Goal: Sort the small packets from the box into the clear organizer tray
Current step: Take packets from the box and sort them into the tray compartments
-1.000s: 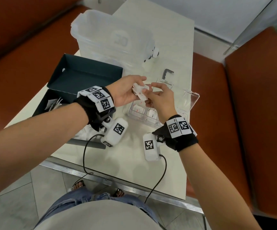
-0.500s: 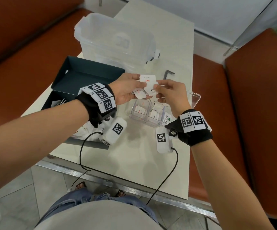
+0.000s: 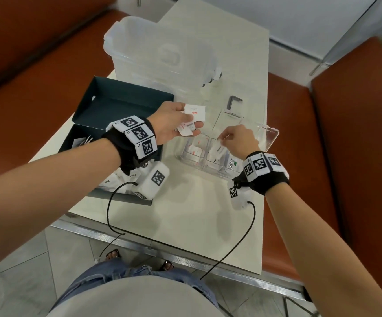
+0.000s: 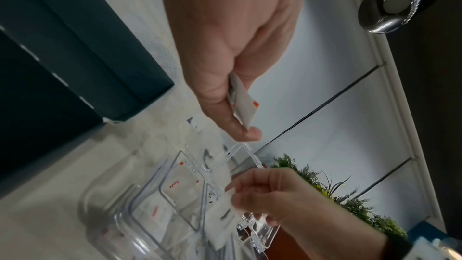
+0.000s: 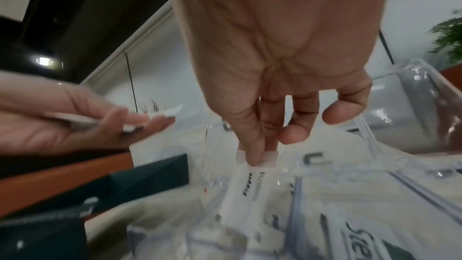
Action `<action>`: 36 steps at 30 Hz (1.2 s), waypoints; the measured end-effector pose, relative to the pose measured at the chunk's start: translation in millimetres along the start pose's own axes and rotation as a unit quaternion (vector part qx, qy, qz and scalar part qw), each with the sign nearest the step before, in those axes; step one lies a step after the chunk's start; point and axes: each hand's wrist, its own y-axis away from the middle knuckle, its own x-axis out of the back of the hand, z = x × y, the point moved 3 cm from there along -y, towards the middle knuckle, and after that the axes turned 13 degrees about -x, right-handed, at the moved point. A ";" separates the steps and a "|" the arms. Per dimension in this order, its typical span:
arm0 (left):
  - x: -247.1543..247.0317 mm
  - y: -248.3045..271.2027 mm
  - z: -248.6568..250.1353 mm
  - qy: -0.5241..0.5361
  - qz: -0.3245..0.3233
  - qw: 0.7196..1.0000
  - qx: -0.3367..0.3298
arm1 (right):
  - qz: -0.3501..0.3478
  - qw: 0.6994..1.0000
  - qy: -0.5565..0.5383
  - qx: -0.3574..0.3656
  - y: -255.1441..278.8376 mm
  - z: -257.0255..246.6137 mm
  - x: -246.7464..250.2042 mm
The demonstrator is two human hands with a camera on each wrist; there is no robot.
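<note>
Right hand (image 3: 239, 140) pinches a pepper packet (image 3: 217, 150) into the organizer tray (image 3: 271, 139), middle compartment. Left hand (image 3: 174, 123) grips spare packets (image 3: 191, 120). Risk, I judge: packet catches the divider and lands misfiled.

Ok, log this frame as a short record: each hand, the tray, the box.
left hand: holds several white packets, red print, above the table
right hand: pinches one packet, black print, lowering it into a tray compartment
organizer tray: clear, lid open, packets in compartments
box: dark, open, more packets inside
</note>
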 end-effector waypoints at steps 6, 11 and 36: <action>-3.4 2.2 0.3 0.015 0.000 1.000 0.009 | 0.020 0.993 0.116 0.001 -2.0 2.2 -23.3; -5.5 3.1 1.5 0.025 0.005 1.000 0.015 | 0.052 0.989 0.138 0.017 -3.4 4.8 -34.4; -17.3 9.7 2.7 -0.013 -0.078 0.996 0.034 | 0.034 0.976 -0.190 0.100 33.6 -27.1 28.1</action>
